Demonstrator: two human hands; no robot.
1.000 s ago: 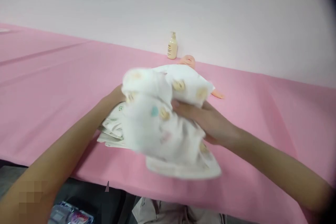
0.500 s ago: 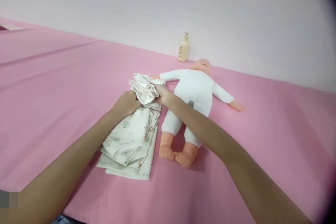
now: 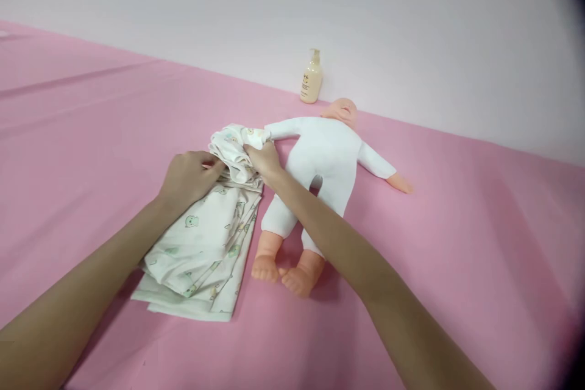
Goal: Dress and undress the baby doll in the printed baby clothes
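A baby doll (image 3: 320, 164) in a white suit lies on its back on the pink table (image 3: 457, 244), head toward the wall. To its left lies a folded white cloth with small bear prints (image 3: 201, 250). At that cloth's far end sits a bunched white patterned cloth (image 3: 231, 146). My left hand (image 3: 187, 177) grips the bundle's left side with curled fingers. My right hand (image 3: 262, 158) pinches its right side, close to the doll's outstretched arm.
A cream pump bottle (image 3: 311, 78) stands at the back against the pale wall, just behind the doll's head. The pink table cover stretches far to the left and right.
The patterned cloth, held up close to the camera a second ago, has gone down onto the far end of the folded cloth. Both hands moved forward with it and still grip it.
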